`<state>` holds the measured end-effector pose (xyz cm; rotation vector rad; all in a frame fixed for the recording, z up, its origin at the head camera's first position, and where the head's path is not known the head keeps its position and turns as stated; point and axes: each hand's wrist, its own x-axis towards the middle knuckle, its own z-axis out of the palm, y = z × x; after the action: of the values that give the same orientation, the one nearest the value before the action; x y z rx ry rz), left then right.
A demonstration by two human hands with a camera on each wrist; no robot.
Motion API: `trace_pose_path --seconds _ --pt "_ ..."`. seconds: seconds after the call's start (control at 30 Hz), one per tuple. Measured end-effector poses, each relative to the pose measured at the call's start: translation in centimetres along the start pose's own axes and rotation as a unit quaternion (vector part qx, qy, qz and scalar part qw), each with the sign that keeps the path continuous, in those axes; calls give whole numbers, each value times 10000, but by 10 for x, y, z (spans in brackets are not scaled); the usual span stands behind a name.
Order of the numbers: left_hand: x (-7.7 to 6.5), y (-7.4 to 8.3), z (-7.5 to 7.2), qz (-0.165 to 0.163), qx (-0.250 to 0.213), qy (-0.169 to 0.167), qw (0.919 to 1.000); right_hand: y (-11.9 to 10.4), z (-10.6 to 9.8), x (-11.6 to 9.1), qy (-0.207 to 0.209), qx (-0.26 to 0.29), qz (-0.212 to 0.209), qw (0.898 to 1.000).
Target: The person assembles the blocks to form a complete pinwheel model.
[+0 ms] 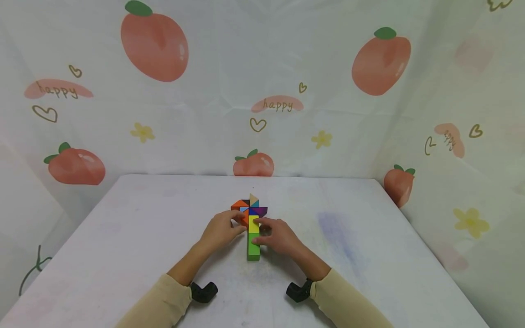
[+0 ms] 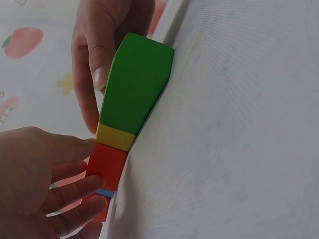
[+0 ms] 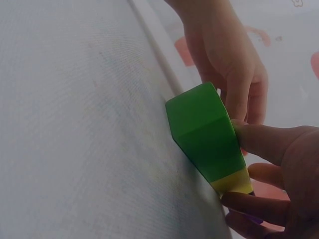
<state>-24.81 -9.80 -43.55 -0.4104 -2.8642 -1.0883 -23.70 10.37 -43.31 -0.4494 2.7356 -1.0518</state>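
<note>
Wooden blocks lie in a pinwheel-on-a-stick shape on the white table. The stick is a green block (image 1: pixel 254 250) nearest me and a yellow block (image 1: pixel 254 225) beyond it, end to end. My left hand (image 1: pixel 221 229) is on the left side, its fingertips against an orange-red block (image 2: pixel 106 165) and its thumb close to the yellow block. My right hand (image 1: pixel 280 235) is on the right, its thumb touching the green block's side and its fingers at the yellow block. Both hands have fairly straight, spread fingers; part of the pinwheel is hidden behind them.
Around the pinwheel's centre lie a purple block (image 1: pixel 263 211), a light wood triangle (image 1: pixel 254 200) and an orange block (image 1: pixel 237 205), with blue and black ones between. White cloth printed with peaches (image 1: pixel 253 165) hangs behind the table (image 1: pixel 164 218).
</note>
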Motion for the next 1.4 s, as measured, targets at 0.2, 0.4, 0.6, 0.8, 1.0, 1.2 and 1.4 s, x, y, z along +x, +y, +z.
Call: trace_pose_path --seconds 0.2,0.4,0.6,0.8,1.0,1.2,1.4 --pt "1 0 0 0 27 14 10000 -1 -1 0 11 3 -26 10000" --pt "2 -1 1 41 -4 57 10000 1 -1 1 10 68 -108 9999" --pt "3 -1 3 106 -10 91 9999 2 -1 0 -1 89 -169 9998" --pt "3 -2 3 76 27 137 9999 3 -1 0 1 51 -163 9999" --pt "2 -2 3 79 3 130 9999 4 -1 2 -24 51 -214 9998" --pt "-1 -5 0 -28 -15 210 9998 4 -1 3 -51 29 -377 9993" --pt "-4 -8 -9 67 99 351 9993 3 -1 2 -105 -20 -259 9996"
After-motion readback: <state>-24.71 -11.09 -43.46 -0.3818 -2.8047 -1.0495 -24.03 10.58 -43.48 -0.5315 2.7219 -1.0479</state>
